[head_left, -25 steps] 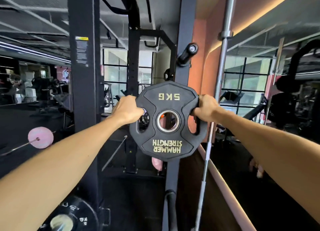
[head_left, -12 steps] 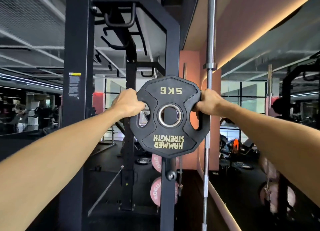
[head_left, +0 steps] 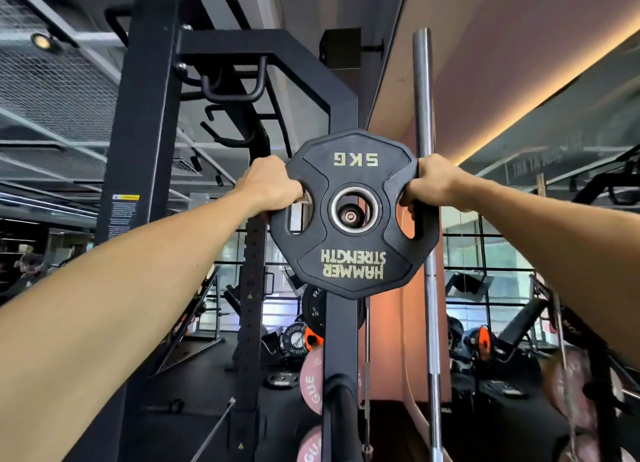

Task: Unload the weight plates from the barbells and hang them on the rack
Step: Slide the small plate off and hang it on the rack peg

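Raised since half a second ago, the black rubber-coated twelve-sided 5 kg weight plate [head_left: 353, 215] now sits with its steel-ringed centre hole directly over the end of a black storage peg [head_left: 350, 216], whose round tip shows through the ring; in the earlier frames the hole showed only the upright or background behind it. Left hand [head_left: 272, 186] has its fingers curled through the left grip slot; right hand [head_left: 431, 184] has its fingers curled through the right slot, so both hold the plate firmly at arm's length, its lettering upside down. Plate stands upright, face toward the camera, in front of the black steel rack upright [head_left: 341, 330].

Judgement: alignment of hole and peg appears achieved, so the step in hand is sliding the plate forward onto the peg. Whether the ring already rides on the peg cannot be told. Below, pink and black plates [head_left: 311, 382] already hang on lower pegs; a chrome barbell [head_left: 427, 219] stands vertically just beside the plate's right edge.
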Demonstrator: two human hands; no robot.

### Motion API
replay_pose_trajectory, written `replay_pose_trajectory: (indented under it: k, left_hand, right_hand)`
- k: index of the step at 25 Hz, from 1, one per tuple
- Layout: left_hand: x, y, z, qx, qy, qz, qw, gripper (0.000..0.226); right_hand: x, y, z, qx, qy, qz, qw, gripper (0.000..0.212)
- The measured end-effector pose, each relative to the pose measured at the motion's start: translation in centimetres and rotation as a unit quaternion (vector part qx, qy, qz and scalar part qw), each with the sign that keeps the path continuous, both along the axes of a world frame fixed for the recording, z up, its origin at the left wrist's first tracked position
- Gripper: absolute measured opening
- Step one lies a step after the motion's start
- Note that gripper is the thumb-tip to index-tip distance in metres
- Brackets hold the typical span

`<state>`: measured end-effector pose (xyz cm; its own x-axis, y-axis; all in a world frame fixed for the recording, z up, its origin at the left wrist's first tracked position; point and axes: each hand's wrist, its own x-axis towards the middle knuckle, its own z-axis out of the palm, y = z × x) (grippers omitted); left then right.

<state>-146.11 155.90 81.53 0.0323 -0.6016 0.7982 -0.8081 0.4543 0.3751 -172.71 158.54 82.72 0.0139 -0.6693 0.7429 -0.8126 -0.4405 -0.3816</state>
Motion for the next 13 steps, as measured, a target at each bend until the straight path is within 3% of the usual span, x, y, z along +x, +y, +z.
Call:
replay_pose_trajectory:
  k: [13]
  left_hand:
    - [-1.6,-13.1,-0.6,0.0,0.008,0.022,1.0,0.009]
  right_hand:
    - [-0.9,-14.0,-1.0,-0.038,-0.037,0.001,0.999,0.022]
